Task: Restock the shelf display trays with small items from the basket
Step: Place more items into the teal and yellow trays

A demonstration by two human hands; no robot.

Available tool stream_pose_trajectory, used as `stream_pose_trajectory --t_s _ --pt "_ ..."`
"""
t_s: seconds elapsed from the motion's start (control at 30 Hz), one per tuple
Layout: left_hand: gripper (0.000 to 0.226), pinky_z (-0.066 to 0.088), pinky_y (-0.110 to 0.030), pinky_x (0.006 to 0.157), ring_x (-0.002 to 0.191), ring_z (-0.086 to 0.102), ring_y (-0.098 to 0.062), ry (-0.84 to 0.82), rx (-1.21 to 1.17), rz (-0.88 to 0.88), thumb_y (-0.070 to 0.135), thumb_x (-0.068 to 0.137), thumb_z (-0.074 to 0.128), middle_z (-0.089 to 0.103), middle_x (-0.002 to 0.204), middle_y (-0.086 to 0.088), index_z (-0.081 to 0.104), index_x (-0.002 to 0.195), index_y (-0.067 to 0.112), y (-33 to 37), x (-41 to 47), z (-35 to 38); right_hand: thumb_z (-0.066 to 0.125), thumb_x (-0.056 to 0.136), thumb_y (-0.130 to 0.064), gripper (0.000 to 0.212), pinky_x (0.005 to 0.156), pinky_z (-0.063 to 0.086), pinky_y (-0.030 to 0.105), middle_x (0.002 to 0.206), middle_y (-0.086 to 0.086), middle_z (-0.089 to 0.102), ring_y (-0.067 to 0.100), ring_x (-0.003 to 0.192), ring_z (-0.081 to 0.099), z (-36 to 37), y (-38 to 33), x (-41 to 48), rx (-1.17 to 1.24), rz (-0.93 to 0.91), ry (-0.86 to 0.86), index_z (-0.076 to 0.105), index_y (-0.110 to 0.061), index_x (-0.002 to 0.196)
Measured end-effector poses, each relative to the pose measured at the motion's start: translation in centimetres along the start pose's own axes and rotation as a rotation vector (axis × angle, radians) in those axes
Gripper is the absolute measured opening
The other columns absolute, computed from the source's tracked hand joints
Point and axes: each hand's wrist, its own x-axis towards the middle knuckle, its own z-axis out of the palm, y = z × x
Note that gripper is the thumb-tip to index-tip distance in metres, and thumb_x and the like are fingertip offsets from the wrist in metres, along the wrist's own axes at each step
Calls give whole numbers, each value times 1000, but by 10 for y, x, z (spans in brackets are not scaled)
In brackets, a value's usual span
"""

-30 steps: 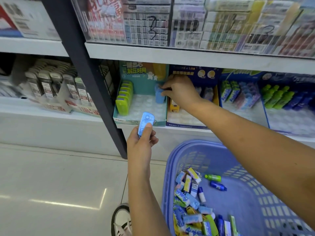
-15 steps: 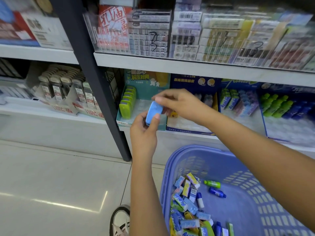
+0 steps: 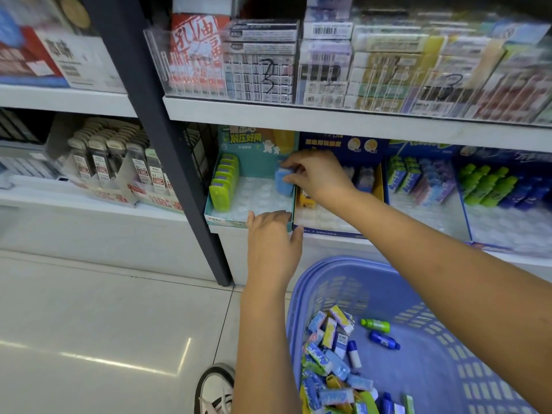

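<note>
A teal display tray (image 3: 222, 217) sits on the lower shelf, with a row of green cases (image 3: 224, 184) along its left side. At the tray's right rear, my right hand (image 3: 321, 177) pinches a small blue case (image 3: 283, 181) and holds it upright over the bubbled floor. My left hand (image 3: 273, 245) is just below, its fingers touching the tray's front lip; I see nothing in it. The purple basket (image 3: 424, 291) stands at the lower right with several small blue, yellow and green packs (image 3: 328, 366) inside.
Right of the teal tray are a dark blue tray (image 3: 328, 231) and further trays of blue and green items (image 3: 490, 186). A dark shelf post (image 3: 179, 180) stands to the left. Clear-fronted boxes fill the upper shelf (image 3: 328, 118). My shoe (image 3: 215, 389) is on the tiled floor.
The blue case passed from my left hand to my right hand, which carried it back into the teal tray. My left hand, now without it, rose to the tray's front lip.
</note>
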Motion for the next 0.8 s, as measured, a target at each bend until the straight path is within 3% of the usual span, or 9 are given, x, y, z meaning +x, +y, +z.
stream_pose_trajectory --t_s 0.33,0.43,0.53,0.6,0.73,0.8 --pt "36 2 -30 115 122 46 -21 10 5 1 28 94 53 60 125 -5 58 125 10 1 0 1 56 93 -17 33 101 34 23 131 14 52 26 124 47 8 -4 -6 -37 -34 -64 61 -7 124" --pt "33 2 -30 116 120 47 -21 15 0 10 27 94 53 62 122 -5 60 122 10 0 0 1 56 93 -18 29 95 36 23 126 13 55 25 120 51 12 -7 -6 4 -8 -90 63 -6 119" --pt "34 3 -32 116 120 48 -22 9 7 12 27 94 53 62 122 -6 60 122 9 -1 2 1 61 89 -20 17 87 48 34 108 9 62 24 102 60 11 -11 -1 226 176 -38 60 -8 101" --pt "35 4 -32 116 120 48 -22 4 11 14 27 94 53 62 123 -6 60 123 9 0 2 1 58 90 -20 19 86 48 38 111 9 62 26 102 59 12 -12 3 171 194 -41 59 -9 105" --pt "34 4 -33 117 120 48 -22 -11 -1 3 26 94 52 62 123 -7 60 123 8 1 1 -2 44 96 -21 27 88 46 32 123 10 59 27 110 56 12 -17 3 -26 203 -97 60 -12 117" --pt "33 12 -31 116 120 49 -21 22 -80 -6 22 95 52 61 125 -8 60 123 7 7 -2 -8 40 97 -15 30 91 46 32 126 12 57 28 113 55 10 -21 3 -113 199 -139 57 -7 120"
